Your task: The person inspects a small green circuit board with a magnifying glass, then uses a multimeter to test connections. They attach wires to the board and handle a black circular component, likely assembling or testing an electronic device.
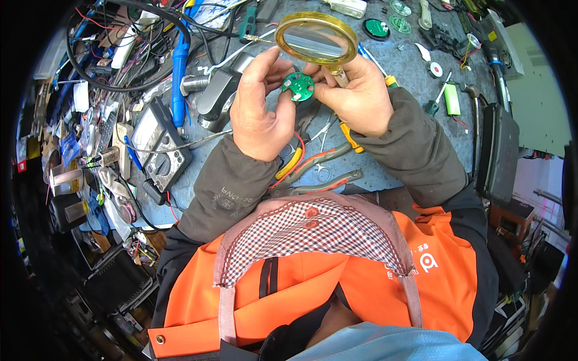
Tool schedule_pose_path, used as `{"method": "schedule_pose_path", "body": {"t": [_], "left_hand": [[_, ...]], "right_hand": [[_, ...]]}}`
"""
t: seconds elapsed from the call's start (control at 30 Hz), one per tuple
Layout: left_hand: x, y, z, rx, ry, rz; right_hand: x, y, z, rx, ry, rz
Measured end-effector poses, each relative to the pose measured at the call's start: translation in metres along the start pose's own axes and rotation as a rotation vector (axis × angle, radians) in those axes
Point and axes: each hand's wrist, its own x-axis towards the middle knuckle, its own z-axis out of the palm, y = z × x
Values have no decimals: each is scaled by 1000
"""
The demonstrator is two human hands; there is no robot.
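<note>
Between the fingertips of my left hand (263, 105) is a small round green circuit board (303, 90), its face with pale components turned up. My right hand (359, 96) is closed round the handle of a magnifying glass (317, 37) with a gold rim. The lens sits just beyond the board, toward the far side. Fingertips of the right hand come close to the board's right edge; whether they touch it I cannot tell. Under my hands lie pliers (319, 159) with red and grey handles and a pair of scissors (324, 173).
A multimeter (159, 150), a grey metal device (220, 96) and a blue soldering iron (179, 78) lie left, beside tangled cables and parts. Rightward are a green battery cell (452, 99), a hammer (474, 93) and a black case (498, 153). More round boards (376, 28) lie at the back.
</note>
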Motion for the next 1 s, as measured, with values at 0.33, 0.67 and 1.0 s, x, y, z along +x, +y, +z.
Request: {"method": "schedule_pose_path", "body": {"t": [0.33, 0.67, 1.0], "left_hand": [[2, 11, 1, -111, -80, -1], [0, 5, 6, -192, -53, -25], [-1, 3, 9, -191, -32, -25]], "right_hand": [[-2, -1, -4, 76, 30, 2], [0, 7, -4, 79, 28, -69], [-1, 1, -5, 75, 13, -32]]}}
